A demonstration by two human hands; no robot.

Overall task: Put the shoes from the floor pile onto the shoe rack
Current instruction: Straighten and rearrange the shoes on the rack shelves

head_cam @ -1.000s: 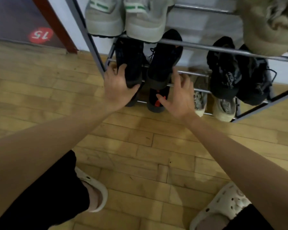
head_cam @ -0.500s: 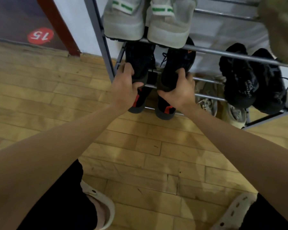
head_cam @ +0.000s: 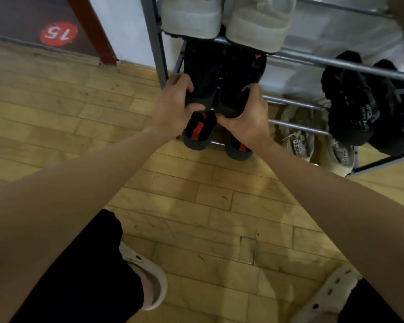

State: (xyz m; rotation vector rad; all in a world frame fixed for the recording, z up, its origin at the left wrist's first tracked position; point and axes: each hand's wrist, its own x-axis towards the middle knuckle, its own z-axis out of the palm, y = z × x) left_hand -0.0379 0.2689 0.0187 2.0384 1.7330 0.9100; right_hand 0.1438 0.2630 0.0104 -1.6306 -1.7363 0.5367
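Note:
Two black shoes lie side by side on the middle tier of the grey metal shoe rack (head_cam: 154, 43), heels toward me. My left hand (head_cam: 173, 110) grips the heel of the left black shoe (head_cam: 201, 73). My right hand (head_cam: 245, 117) grips the heel of the right black shoe (head_cam: 240, 75). Both shoes reach back under a pair of pale grey sneakers (head_cam: 222, 19) on the tier above, which hides their toes.
Black shoes with red heel tabs (head_cam: 198, 131) sit on the bottom tier below my hands. Beige sneakers (head_cam: 299, 136) and a fuzzy black pair (head_cam: 359, 101) fill the rack's right side. My feet in cream clogs (head_cam: 149, 283) stand on the wooden floor.
Both hands went from open near the black shoes to gripping their heels, and the pair now lies closer together, deeper under the upper tier. My head has moved closer to the rack.

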